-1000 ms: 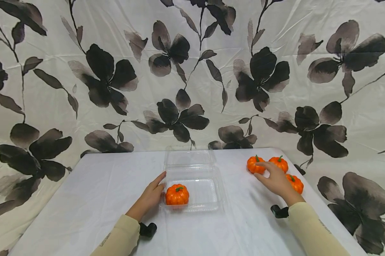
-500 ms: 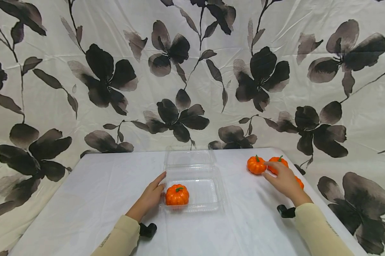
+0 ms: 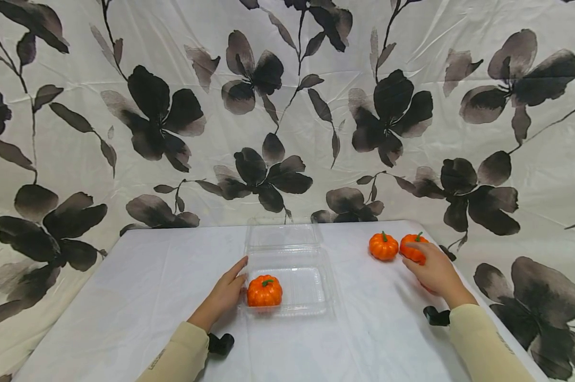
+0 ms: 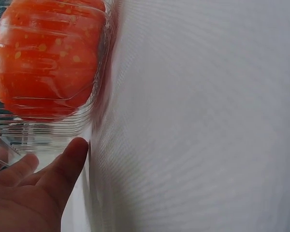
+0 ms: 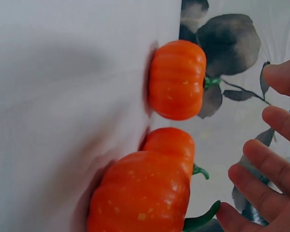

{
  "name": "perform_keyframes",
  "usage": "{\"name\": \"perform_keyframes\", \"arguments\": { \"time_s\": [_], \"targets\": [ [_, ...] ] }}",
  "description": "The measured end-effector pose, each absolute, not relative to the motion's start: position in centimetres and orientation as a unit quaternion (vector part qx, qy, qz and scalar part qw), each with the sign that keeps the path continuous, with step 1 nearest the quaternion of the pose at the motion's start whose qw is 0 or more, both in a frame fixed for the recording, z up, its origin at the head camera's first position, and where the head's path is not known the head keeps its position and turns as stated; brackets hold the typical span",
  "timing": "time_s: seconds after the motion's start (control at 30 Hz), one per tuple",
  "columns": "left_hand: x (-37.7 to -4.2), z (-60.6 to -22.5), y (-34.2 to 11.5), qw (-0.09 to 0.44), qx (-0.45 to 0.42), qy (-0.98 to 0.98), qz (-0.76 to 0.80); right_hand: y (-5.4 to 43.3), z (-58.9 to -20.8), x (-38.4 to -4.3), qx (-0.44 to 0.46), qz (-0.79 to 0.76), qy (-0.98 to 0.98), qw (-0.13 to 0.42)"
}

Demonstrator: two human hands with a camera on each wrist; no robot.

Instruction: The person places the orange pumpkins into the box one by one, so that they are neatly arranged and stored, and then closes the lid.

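A clear plastic clamshell container [image 3: 303,284], its lid laid back, stands on the white table with one orange toy pumpkin [image 3: 265,291] at its left end. My left hand [image 3: 226,292] rests against the container's left side, fingers extended; the left wrist view shows the thumb [image 4: 67,169] beside the ribbed plastic wall. At the right, my right hand [image 3: 432,268] hovers with spread fingers over a group of toy pumpkins. It hides most of the nearest pumpkin [image 5: 140,193] from the head view. Another pumpkin [image 3: 412,249] sits just beyond the fingers, and one more [image 3: 383,246] stands to their left.
A white cloth covers the table [image 3: 139,297]. Its right edge runs close by the pumpkins and the right forearm. Behind the table hangs a pale curtain [image 3: 325,175] with dark flowers. Black wrist cameras [image 3: 220,344] sit on both wrists.
My right hand has moved rightward and slightly nearer, from over the left pumpkin to over the nearest one. The left hand, the container and the pumpkins have stayed put.
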State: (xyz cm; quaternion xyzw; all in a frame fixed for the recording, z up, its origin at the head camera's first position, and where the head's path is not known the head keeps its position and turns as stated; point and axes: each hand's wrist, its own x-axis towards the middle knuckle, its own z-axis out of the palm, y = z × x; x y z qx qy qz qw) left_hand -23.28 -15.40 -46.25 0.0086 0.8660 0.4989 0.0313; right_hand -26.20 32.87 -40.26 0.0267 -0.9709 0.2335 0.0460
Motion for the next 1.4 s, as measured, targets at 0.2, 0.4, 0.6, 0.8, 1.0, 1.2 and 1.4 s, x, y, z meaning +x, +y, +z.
{"name": "perform_keyframes", "arguments": {
  "time_s": [0.2, 0.4, 0.6, 0.8, 1.0, 1.2, 1.4],
  "targets": [
    [-23.4, -46.2, -15.3, 0.035, 0.008, 0.867, 0.497, 33.8, -40.7, -26.3, 0.018, 0.23, -0.972, 0.048],
    [-23.5, -46.2, -15.3, 0.036, 0.01, 0.869, 0.494, 34.4, -41.0, -26.1, 0.009, 0.225, -0.973, 0.045],
    [-23.5, -46.1, -15.2, 0.039, 0.007, 0.868, 0.496, 35.3, -41.3, -26.1, -0.021, 0.223, -0.974, 0.018],
    [-23.5, -46.0, -15.2, 0.04, 0.004, 0.867, 0.497, 36.0, -41.5, -26.1, -0.031, 0.232, -0.972, -0.005],
    [-23.6, -46.2, -15.3, 0.037, 0.005, 0.866, 0.499, 36.6, -41.9, -26.2, -0.027, 0.231, -0.973, -0.008],
    [-23.7, -46.4, -15.4, 0.039, 0.003, 0.868, 0.496, 37.2, -42.3, -26.3, -0.028, 0.238, -0.971, -0.019],
    [-23.8, -46.4, -15.3, 0.039, 0.004, 0.868, 0.494, 37.6, -42.5, -26.3, -0.042, 0.248, -0.967, -0.037]
  ]
}}
